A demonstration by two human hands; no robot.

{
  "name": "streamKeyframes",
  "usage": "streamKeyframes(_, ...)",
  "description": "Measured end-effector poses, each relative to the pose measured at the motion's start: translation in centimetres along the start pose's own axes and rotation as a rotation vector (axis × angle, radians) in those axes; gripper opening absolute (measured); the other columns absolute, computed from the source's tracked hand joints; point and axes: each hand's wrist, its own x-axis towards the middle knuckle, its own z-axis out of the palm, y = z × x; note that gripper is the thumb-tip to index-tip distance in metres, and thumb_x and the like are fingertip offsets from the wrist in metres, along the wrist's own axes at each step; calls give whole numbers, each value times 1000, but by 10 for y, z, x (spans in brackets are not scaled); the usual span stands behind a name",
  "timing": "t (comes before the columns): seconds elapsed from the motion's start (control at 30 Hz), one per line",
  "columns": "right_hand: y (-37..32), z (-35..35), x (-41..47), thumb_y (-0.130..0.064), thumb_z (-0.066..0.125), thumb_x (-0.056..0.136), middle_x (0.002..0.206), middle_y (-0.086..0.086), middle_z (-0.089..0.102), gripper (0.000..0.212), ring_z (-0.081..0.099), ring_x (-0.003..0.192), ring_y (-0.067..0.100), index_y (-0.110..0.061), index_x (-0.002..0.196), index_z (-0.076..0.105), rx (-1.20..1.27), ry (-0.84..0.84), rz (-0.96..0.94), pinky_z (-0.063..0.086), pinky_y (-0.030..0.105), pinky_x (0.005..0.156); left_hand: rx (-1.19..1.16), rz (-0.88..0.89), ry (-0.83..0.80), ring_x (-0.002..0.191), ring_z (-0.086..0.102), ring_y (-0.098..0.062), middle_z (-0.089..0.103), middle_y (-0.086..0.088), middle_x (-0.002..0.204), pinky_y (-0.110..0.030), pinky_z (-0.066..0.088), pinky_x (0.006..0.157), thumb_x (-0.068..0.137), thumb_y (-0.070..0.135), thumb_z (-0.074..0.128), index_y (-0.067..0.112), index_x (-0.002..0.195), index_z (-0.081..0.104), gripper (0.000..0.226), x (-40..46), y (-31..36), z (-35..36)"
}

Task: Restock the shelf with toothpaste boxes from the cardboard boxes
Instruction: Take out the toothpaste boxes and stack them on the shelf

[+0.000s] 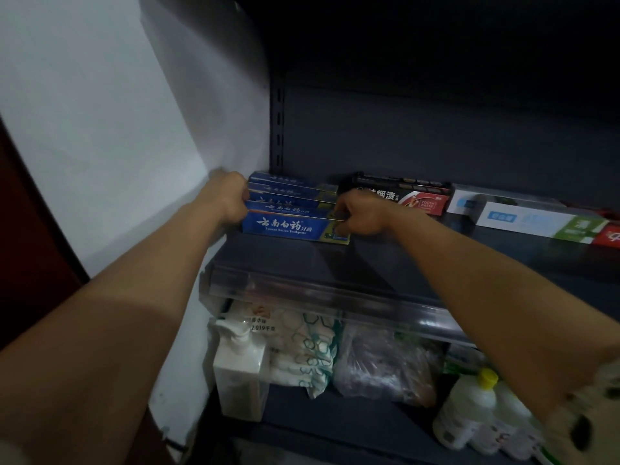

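Several blue toothpaste boxes (pixel 285 226) stand in a row at the far left of the dark shelf (pixel 385 263), one behind the other. My left hand (pixel 228 198) grips the left ends of the boxes, fingers curled round them. At their right ends my right hand (pixel 360 214) grips the same boxes. The cardboard boxes are out of sight.
A black-and-red toothpaste box (pixel 402 196) and white-and-green ones (pixel 533 223) lie to the right on the same shelf. A clear plastic rail (pixel 335 298) edges the shelf front. Below stand a white pump bottle (pixel 240 370), bagged goods (pixel 379 364) and yellow-capped bottles (pixel 469 404). A white wall (pixel 100 129) is on the left.
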Motion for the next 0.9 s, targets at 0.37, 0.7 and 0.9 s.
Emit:
streamKeyframes(0.37, -9, 0, 12, -27, 75, 78, 105, 9, 60, 33, 55, 88, 22, -8, 102, 62, -1, 19, 18, 47, 29, 74, 149, 15, 37, 88, 61, -39, 61, -30, 101, -40, 48, 82, 79, 5, 63, -5, 95, 68, 20, 11, -6, 8)
streamKeyframes(0.7, -2, -14, -10, -26, 75, 79, 114, 10, 62, 44, 58, 101, 26, -7, 115, 59, -13, 44, 36, 47, 31, 82, 246, 21, 84, 83, 57, -30, 63, -16, 93, -36, 50, 75, 81, 8, 64, 4, 91, 66, 11, -5, 22, -18)
streamKeyframes(0.9, 28, -34, -61, -29, 74, 79, 109, 8, 63, 40, 59, 101, 27, -10, 111, 60, -56, 65, 126, 48, 31, 82, 20, 164, 45, 105, 61, -31, 63, -15, 120, -37, 51, 91, 82, 2, 65, 9, 122, 63, 41, -11, 92, -21)
